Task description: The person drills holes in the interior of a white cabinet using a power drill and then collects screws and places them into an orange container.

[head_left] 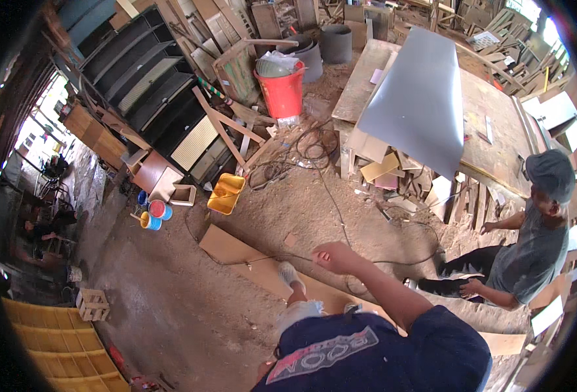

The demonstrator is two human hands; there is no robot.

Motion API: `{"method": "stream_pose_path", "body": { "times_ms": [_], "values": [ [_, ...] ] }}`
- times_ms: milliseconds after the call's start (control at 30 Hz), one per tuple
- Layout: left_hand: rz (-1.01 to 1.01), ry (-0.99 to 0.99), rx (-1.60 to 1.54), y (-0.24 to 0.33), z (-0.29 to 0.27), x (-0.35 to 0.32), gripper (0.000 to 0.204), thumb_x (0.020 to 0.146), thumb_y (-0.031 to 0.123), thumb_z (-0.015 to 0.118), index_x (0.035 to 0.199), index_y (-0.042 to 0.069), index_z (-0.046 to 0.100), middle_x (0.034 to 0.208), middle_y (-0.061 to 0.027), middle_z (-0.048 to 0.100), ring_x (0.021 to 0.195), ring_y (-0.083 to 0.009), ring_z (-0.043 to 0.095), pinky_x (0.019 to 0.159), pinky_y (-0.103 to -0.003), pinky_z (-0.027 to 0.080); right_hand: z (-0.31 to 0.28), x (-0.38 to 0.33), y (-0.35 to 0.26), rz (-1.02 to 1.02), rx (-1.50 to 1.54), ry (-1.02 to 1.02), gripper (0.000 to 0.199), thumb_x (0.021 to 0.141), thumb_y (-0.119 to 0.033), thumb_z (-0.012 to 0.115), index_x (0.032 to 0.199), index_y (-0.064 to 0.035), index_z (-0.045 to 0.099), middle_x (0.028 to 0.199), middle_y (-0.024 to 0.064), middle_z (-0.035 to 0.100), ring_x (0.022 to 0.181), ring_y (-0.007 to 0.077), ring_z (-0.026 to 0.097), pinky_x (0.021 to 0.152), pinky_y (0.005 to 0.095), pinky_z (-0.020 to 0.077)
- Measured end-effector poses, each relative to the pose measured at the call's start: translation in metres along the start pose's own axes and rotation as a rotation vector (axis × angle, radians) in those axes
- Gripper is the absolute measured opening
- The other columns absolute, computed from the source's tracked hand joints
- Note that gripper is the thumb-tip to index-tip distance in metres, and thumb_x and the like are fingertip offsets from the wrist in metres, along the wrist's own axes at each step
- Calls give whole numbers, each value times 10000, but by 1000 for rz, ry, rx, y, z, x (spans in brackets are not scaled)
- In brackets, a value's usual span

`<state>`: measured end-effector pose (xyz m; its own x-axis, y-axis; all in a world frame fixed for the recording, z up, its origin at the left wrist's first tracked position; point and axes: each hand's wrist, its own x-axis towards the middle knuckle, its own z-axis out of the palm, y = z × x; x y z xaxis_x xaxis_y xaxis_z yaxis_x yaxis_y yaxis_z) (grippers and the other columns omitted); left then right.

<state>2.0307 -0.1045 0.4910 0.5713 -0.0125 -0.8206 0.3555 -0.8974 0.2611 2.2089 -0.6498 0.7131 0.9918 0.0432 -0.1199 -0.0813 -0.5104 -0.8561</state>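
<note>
Your right arm comes up from the lower edge over your dark blue shirt, with the forearm raised and angled to the left. Your right hand (pixel 333 256) is closed in a fist; whether it grips anything cannot be told. A thin dark cable (pixel 340 225) runs across the dirt floor (pixel 170 294) just beside the fist, but contact is not visible. Your left hand is not in view.

Below the fist, a long plywood board (pixel 236 251) lies flat on the floor, with your foot in a pale shoe (pixel 289 274) resting on it.

A second person in a grey shirt and grey cap sits low at the right, with 1 hand (pixel 473 287) near the knee and the other (pixel 488 227) resting by the scrap pile.

Containers and packages:
- 1 red bucket (pixel 282 91) stands at top centre, filled with a pale bundle.
- 1 yellow rectangular tray (pixel 226 194) lies tilted on the floor, left of centre.
- 2 small round tubs (pixel 155 214), blue with red and yellow tops, sit near the tray's left.
- Stacked yellow crates (pixel 59 340) occupy the lower left corner.
- 1 large grey sheet (pixel 422 98) lies on the wooden workbench (pixel 491 124) at upper right.
</note>
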Motion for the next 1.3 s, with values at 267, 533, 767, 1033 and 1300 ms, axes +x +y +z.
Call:
{"method": "stream_pose_path", "body": {
  "times_ms": [267,533,767,1033,1300],
  "values": [
    [381,31,351,156,-223,240,313,899,316,640,981,38,759,926,-225,757,879,-438,739,748,-545,568,-49,161,44,280,-59,121,320,939,-323,695,1150,-92,759,994,152,778,905,314,754,827,416,592],
    [535,405,-33,495,-557,444,341,998,282,622,1166,-8,688,1109,-206,737,1016,-414,708,903,-482,557,-133,349,81,351,11,252,313,936,-301,729,1165,-92,770,952,159,770,869,287,751,798,390,589],
    [643,628,-45,623,-618,592,291,1040,308,576,1088,43,686,927,-172,703,901,-349,700,805,-504,566,-233,586,205,193,-42,262,313,951,-332,706,1174,-125,781,1008,175,773,911,351,750,816,449,591],
    [327,-129,320,836,-546,689,367,1028,346,566,1155,27,698,1036,-210,718,994,-350,711,862,-503,557,-452,784,218,175,13,448,338,969,-298,724,1237,-94,749,1022,191,767,914,328,754,835,400,593],
    [470,-279,620,1102,-626,904,452,1015,383,556,1223,12,710,1145,-248,733,1088,-352,722,919,-503,547,-573,871,313,482,122,584,348,946,-284,750,1211,-58,752,1093,181,776,992,300,762,880,397,591]
  ]
}}
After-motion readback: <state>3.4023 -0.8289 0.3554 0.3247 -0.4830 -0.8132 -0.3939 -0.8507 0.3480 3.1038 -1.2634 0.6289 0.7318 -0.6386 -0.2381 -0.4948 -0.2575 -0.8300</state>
